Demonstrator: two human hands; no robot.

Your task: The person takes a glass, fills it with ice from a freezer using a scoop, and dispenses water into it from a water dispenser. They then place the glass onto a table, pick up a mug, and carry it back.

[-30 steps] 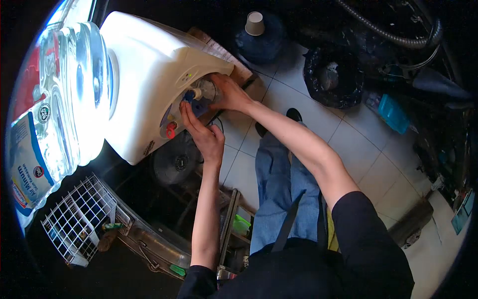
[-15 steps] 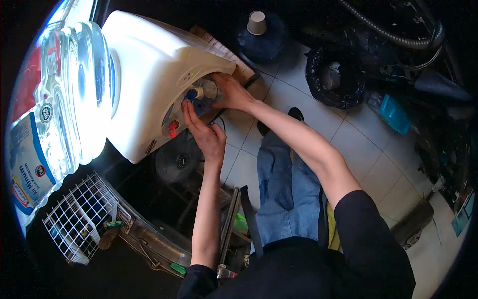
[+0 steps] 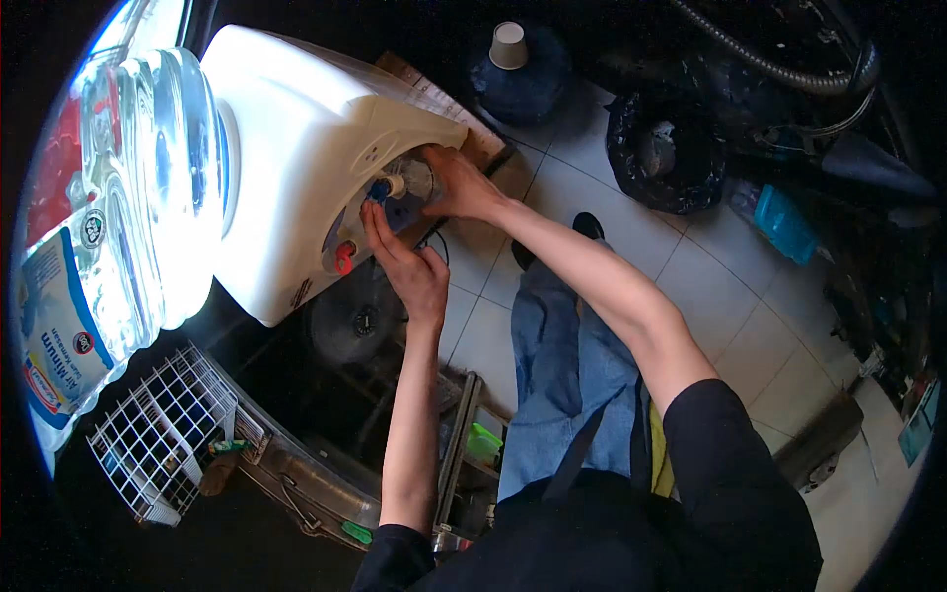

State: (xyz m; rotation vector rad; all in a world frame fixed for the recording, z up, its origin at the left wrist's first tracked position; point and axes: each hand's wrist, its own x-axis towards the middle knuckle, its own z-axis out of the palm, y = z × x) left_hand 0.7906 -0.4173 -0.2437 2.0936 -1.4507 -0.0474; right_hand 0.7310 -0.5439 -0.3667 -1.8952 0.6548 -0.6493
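Note:
A white water dispenser (image 3: 286, 168) carries a big clear water bottle (image 3: 163, 197) on its left end. My left hand (image 3: 414, 281) reaches into the tap recess. Its fingers are stretched out, with the tips against the blue tap (image 3: 380, 190), and the thumb stands apart. My right hand (image 3: 462, 185) is curled round a clear container (image 3: 418, 178) in the recess, beside the tap's pale spout. The fingers' far side and part of the container are hidden. Below my left fingertips is a red tap (image 3: 344, 258), touched by neither hand.
A white wire basket (image 3: 163, 434) sits at the lower left. A dark water jug (image 3: 523, 84) with a paper cup (image 3: 508, 45) on it stands at the back. Near it is a bin lined with a black bag (image 3: 666, 158). Tiled floor (image 3: 631, 222) runs below my legs.
Both hands keep their places at the dispenser. A black strap near my waist has swung right, across the jeans. The dispenser's small green light no longer shows.

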